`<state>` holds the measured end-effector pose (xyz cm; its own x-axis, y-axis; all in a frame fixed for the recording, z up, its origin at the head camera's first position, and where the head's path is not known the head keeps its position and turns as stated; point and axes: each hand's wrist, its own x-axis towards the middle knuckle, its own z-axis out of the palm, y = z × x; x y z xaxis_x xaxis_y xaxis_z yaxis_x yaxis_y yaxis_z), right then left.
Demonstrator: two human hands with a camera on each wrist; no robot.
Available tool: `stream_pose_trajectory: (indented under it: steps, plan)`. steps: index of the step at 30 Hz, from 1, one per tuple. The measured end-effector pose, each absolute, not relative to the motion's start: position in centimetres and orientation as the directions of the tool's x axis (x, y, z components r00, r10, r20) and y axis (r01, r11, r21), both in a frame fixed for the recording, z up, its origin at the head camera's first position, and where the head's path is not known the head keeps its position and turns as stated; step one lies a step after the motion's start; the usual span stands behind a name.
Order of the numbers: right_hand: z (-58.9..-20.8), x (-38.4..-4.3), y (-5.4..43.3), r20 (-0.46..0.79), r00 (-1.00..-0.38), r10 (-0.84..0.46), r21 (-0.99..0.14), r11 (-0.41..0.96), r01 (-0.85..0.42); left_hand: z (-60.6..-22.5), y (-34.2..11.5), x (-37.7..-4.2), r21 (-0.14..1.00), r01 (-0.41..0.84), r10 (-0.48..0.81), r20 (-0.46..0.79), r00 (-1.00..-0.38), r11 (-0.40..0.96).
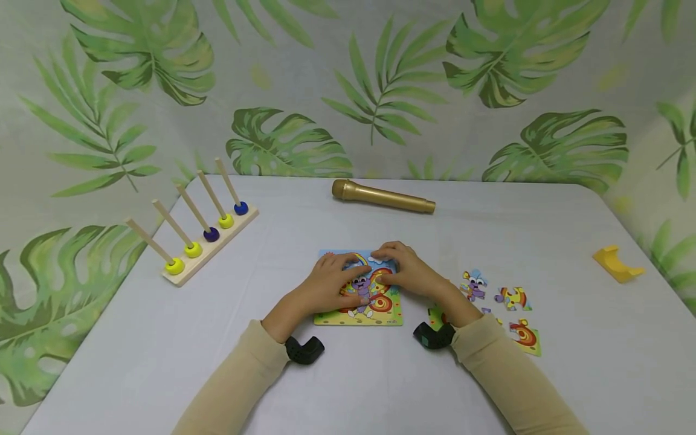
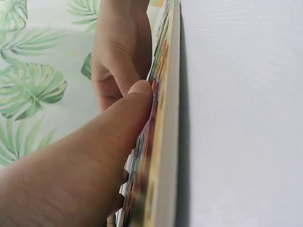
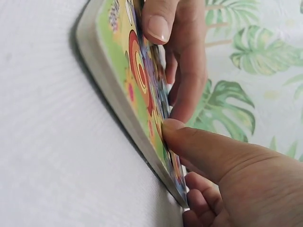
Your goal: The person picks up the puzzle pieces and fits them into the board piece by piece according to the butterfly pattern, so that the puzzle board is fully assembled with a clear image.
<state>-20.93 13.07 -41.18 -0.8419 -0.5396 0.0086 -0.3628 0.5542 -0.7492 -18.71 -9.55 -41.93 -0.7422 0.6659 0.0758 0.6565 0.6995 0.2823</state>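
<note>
A jigsaw puzzle board with a butterfly picture lies flat on the white table in the head view. My left hand rests on its left and middle part, fingers spread over the picture and thumb low near the butterfly's body. On the upper right part, my right hand touches the board with bent fingers near the far edge and the thumb pressed on the picture. In the left wrist view, the board's thick pale edge shows beside the left thumb. The hands cover much of the picture's upper half.
Loose puzzle pieces, among them a purple-headed one, a yellow one and a red spiral one, lie right of the right forearm. A gold toy microphone, peg stand and yellow curved block are farther out.
</note>
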Motion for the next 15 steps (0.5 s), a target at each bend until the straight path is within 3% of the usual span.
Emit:
stream_pose_trajectory:
  steps: [8, 15]
  plan:
    - [-41.2, -21.0, 13.0, 0.081, -0.794, -0.602, -0.696, 0.536, -0.478, -41.7, -9.6, -18.6, 0.274, 0.655, 0.667, 0.062, -0.743, 0.704]
    - [-41.3, -21.0, 13.0, 0.087, -0.796, -0.599, -0.687, 0.543, -0.484, -41.1, -11.7, -18.3, 0.407, 0.592, 0.628, 0.057, -0.777, 0.696]
